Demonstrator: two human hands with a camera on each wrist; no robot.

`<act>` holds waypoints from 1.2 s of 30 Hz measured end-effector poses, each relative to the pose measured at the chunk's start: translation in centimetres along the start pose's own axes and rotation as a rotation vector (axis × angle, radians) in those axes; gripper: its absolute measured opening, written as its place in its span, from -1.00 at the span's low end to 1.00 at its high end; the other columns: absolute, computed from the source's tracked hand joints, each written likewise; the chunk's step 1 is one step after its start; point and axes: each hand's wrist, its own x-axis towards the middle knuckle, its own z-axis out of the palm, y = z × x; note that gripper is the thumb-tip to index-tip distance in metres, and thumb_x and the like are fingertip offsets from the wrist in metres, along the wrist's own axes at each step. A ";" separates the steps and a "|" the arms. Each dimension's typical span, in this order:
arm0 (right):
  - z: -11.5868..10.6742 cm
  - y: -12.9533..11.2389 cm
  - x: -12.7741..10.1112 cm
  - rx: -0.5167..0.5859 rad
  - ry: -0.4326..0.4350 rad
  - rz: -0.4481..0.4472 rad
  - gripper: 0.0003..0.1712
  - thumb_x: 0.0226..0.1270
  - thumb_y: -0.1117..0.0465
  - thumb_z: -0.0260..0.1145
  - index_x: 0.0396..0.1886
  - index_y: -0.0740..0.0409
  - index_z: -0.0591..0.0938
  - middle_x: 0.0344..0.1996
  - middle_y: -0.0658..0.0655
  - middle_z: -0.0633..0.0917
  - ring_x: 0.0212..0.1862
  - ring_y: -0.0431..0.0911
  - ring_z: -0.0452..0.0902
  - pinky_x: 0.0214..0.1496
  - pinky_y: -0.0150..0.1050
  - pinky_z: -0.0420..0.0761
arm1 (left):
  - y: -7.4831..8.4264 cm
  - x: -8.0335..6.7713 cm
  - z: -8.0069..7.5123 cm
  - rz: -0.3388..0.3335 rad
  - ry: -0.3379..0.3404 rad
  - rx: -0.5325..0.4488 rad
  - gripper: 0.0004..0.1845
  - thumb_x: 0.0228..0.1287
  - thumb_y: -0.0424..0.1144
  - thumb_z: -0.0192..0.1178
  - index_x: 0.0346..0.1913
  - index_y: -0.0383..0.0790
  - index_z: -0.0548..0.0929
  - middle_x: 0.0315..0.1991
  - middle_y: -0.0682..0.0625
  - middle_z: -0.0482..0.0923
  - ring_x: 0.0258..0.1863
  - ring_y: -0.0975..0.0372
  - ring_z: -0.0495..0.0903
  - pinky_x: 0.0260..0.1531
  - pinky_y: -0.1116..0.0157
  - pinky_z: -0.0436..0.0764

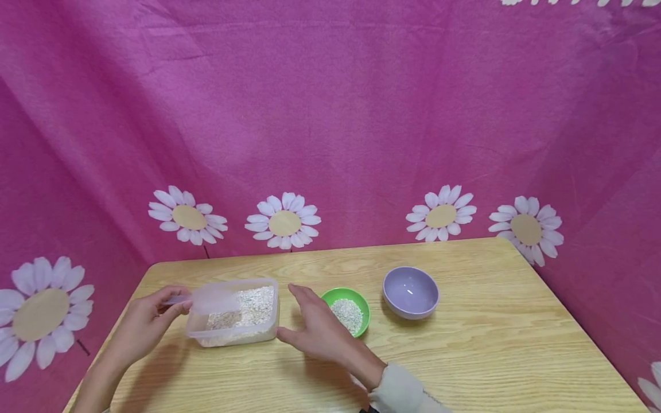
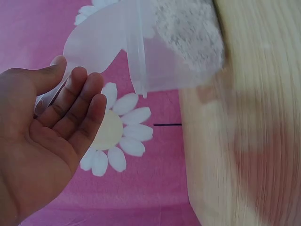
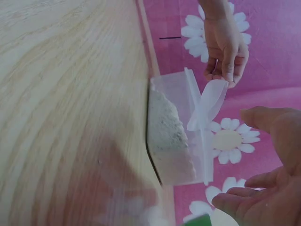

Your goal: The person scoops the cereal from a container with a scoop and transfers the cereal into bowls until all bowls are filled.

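My left hand (image 1: pixel 147 322) pinches the handle of a translucent plastic scoop (image 1: pixel 214 299) between thumb and fingers. The scoop's blade reaches over the left part of a clear rectangular container (image 1: pixel 238 334), which holds pale oat-like flakes (image 1: pixel 258 305). In the right wrist view the scoop (image 3: pixel 212 102) crosses the container's rim, above the flakes. With thumb and fingers spread, my right hand (image 1: pixel 321 331) is beside the container's right end and holds nothing. Whether its thumb touches the container wall, I cannot tell. The right hand partly covers a green bowl (image 1: pixel 366 312) of similar pale flakes.
A purple bowl (image 1: pixel 410 293) stands to the right of the green one, with no contents visible. Everything rests on a light wooden table (image 1: pixel 496 344). A pink cloth (image 1: pixel 351 126) with white daisies hangs behind and at both sides.
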 end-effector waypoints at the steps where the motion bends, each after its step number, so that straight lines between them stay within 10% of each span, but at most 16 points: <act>1: 0.3 -0.1 0.1 0.000 -0.003 0.004 0.04 0.35 -0.04 0.55 0.65 0.27 0.29 0.59 0.23 0.43 0.59 0.15 0.37 0.61 0.14 0.40 | -0.2 0.0 -0.1 0.005 -0.010 0.013 -0.83 0.41 -0.45 0.38 0.00 -0.27 0.75 -0.28 -0.05 0.84 -0.27 0.60 0.65 -0.35 0.59 0.53; 18: 3.5 0.0 1.7 -0.015 -0.019 -0.001 0.05 0.40 -0.01 0.51 0.67 0.35 0.23 0.62 0.29 0.38 0.63 0.15 0.31 0.68 0.02 0.31 | -0.8 0.8 -0.4 0.106 -0.144 0.110 -0.89 0.37 -0.41 0.42 -0.12 -0.19 0.75 -0.33 0.13 0.77 -0.37 0.55 0.58 -0.40 0.39 0.57; 36: 4.9 0.3 1.7 -0.024 -0.004 0.001 -0.08 0.55 0.08 0.39 0.66 0.42 0.21 0.56 0.36 0.45 0.57 0.19 0.40 0.63 0.03 0.38 | -0.3 0.3 3.1 0.152 -0.137 -0.072 -0.86 0.33 -0.53 0.39 -0.12 -0.31 0.74 -0.41 0.11 0.74 -0.41 0.52 0.59 -0.45 0.48 0.55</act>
